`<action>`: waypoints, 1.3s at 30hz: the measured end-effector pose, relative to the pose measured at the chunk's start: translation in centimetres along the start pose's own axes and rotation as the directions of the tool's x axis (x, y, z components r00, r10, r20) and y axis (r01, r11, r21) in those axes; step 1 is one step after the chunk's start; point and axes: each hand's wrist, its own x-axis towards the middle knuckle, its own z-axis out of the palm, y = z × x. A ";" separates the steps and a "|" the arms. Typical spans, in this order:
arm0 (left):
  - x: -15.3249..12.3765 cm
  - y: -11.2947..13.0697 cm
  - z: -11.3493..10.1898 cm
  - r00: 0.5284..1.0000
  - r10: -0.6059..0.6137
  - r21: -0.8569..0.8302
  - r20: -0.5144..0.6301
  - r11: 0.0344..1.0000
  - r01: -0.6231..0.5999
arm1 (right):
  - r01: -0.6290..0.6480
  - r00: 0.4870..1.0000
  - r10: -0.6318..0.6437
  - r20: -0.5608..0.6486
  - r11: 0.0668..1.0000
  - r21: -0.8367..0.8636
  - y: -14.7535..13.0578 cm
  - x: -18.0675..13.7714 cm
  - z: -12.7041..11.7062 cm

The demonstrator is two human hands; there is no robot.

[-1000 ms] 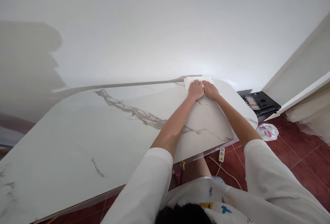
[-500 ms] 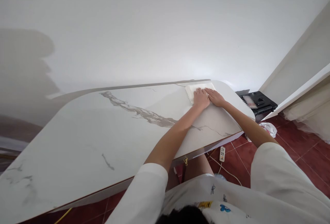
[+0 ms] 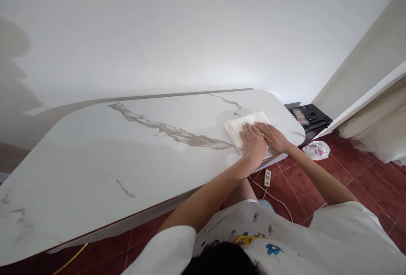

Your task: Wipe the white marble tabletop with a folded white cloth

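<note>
A folded white cloth (image 3: 242, 126) lies on the white marble table (image 3: 127, 156), close to its near right edge. Both hands press flat on the cloth, side by side. My left hand (image 3: 253, 142) covers the cloth's near left part with its fingers stretched out. My right hand (image 3: 273, 136) lies just to its right, fingers also flat and pointing left across the cloth. The near half of the cloth is hidden under the hands.
A white wall runs behind the table. On the red tiled floor to the right are a black device (image 3: 309, 118), a crumpled plastic bag (image 3: 316, 150) and a white power strip (image 3: 267, 178) with its cord. A yellow cable (image 3: 68, 260) lies under the table's left end.
Both hands have dragged the cloth from the table's far edge back toward me, to the near right edge. The view has shifted slightly with the movement.
</note>
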 end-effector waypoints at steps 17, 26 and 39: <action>-4.0 1.8 0.3 1.000 -0.020 -0.087 -0.022 0.996 0.018 | 0.005 1.000 -0.004 -0.012 1.000 0.022 -2.3 -4.1 -0.6; -3.0 3.0 1.5 0.998 0.029 -0.059 -0.063 0.998 -0.033 | -0.025 0.999 0.025 -0.036 1.000 0.018 -0.8 -5.1 -0.9; 4.3 0.2 1.1 0.988 0.112 0.032 -0.106 0.994 -0.109 | 0.016 0.996 -0.019 -0.092 0.999 -0.037 4.1 2.4 0.5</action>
